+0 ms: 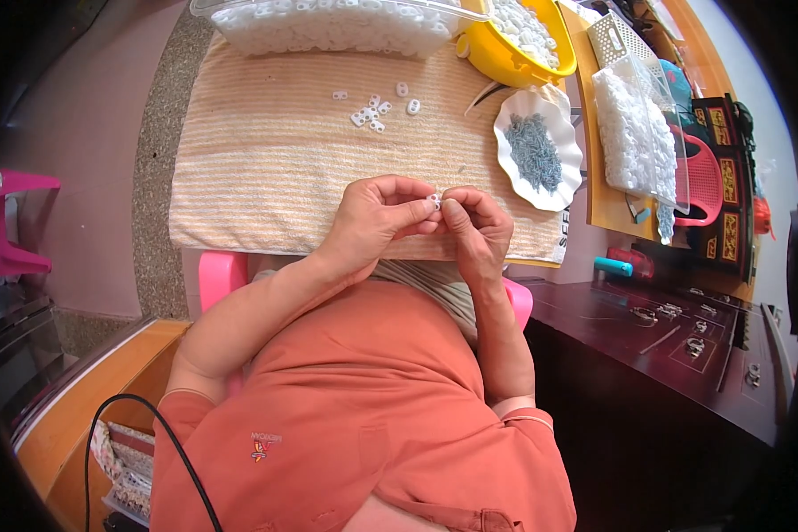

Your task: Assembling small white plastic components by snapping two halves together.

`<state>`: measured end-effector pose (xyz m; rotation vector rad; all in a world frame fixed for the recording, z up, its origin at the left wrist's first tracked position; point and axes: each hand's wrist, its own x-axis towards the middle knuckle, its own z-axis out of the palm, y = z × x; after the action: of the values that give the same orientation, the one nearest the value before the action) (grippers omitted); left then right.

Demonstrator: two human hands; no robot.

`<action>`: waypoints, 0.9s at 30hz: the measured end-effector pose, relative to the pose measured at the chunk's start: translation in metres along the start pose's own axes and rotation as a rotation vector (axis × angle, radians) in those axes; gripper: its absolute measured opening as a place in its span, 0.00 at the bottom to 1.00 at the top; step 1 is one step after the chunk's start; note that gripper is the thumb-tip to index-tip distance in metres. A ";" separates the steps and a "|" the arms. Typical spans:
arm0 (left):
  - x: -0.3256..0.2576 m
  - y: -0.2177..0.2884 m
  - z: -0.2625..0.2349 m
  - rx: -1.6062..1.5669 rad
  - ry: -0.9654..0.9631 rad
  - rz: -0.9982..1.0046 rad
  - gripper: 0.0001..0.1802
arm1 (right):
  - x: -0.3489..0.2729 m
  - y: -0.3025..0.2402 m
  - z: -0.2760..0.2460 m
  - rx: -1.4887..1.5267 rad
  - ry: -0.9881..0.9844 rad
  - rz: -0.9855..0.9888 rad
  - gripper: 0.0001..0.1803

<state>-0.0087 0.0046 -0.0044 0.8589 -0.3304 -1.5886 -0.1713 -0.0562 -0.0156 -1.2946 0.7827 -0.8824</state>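
Observation:
Just over the near edge of the towel-covered table, my two hands meet fingertip to fingertip. A small white plastic piece with two holes (434, 200) is pinched between the thumb and fingers of my left hand (372, 211). The right hand (479, 232) is closed in a pinch against the piece's right side; whatever lies between its fingertips is hidden. Farther off on the towel (266, 160) lies a loose group of similar white two-hole pieces (370, 113). To the right, a white ruffled dish (571, 164) holds many thin grey screws (534, 152).
A clear tub (328, 35) full of white pieces stands at the far edge. Beside it is a yellow basin (496, 66) of white parts, with tweezers (481, 96) nearby. Another clear box (634, 133) of white pieces sits at the right. A pink chair (222, 279) is under me.

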 end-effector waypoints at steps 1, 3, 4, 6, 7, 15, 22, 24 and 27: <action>0.000 0.000 0.000 0.000 0.001 0.000 0.10 | 0.000 -0.001 0.001 0.001 0.020 0.007 0.05; 0.000 0.000 0.000 0.020 -0.003 -0.004 0.10 | 0.000 -0.002 0.001 0.002 0.040 0.014 0.05; 0.000 0.000 0.000 0.020 -0.003 -0.004 0.10 | 0.000 -0.002 0.001 -0.003 0.030 0.008 0.05; 0.000 0.001 0.000 0.020 -0.005 -0.006 0.10 | 0.001 -0.003 0.001 -0.009 0.020 0.001 0.05; 0.000 0.000 0.000 0.020 -0.005 -0.006 0.10 | 0.001 -0.003 0.001 -0.003 0.013 0.004 0.05; -0.001 0.001 0.000 0.015 -0.004 -0.005 0.10 | 0.000 -0.001 0.000 0.019 0.023 0.024 0.05; 0.000 0.000 0.000 0.007 -0.007 -0.003 0.10 | 0.001 0.002 -0.001 0.006 -0.010 -0.009 0.06; -0.001 0.001 0.000 0.008 -0.005 0.001 0.10 | 0.001 0.000 0.000 -0.019 -0.019 -0.040 0.06; 0.001 0.000 0.000 0.014 -0.005 0.004 0.09 | 0.001 -0.001 0.000 0.018 -0.024 0.009 0.05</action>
<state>-0.0089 0.0040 -0.0048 0.8647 -0.3475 -1.5870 -0.1711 -0.0575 -0.0143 -1.2828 0.7596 -0.8629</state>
